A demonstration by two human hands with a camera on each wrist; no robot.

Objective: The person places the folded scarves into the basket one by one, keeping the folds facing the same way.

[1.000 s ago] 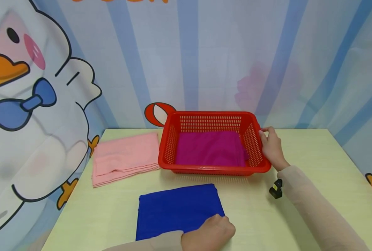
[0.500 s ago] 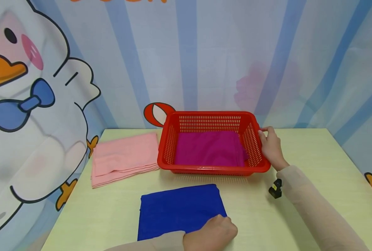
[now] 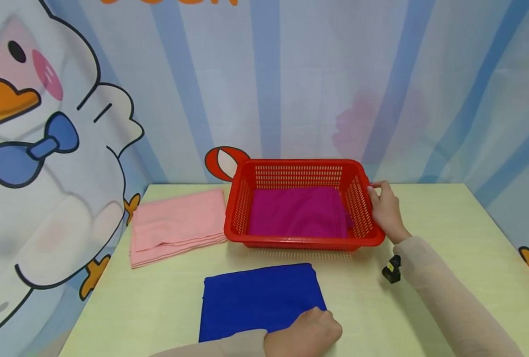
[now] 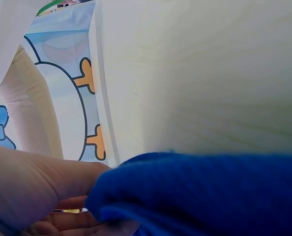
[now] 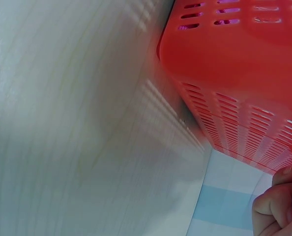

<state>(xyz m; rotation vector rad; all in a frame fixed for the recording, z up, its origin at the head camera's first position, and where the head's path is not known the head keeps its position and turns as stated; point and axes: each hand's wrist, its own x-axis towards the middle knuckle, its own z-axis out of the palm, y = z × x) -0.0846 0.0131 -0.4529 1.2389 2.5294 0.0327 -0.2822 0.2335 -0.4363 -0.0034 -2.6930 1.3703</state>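
A folded blue cloth (image 3: 260, 300) lies near the front of the table. My left hand (image 3: 306, 332) grips its right edge; in the left wrist view the thumb and fingers pinch the thick blue fold (image 4: 195, 191). Farther back stands a red plastic basket (image 3: 304, 242) with slotted walls. My right hand (image 3: 387, 210) holds its right rim, and the right wrist view shows the curled fingers (image 5: 278, 201) at the basket's edge. Inside the basket lies a folded magenta cloth (image 3: 296, 212).
To the left of the basket lies a folded pink cloth (image 3: 179, 225), close to its wall. The pale table (image 3: 452, 223) ends at a backdrop (image 3: 309, 84) printed with cartoon ducks. A small black device (image 3: 391, 269) hangs at the right wrist.
My left hand has shifted slightly to the right, and the blue cloth has slid along with it. The right hand and the basket have stayed in place.
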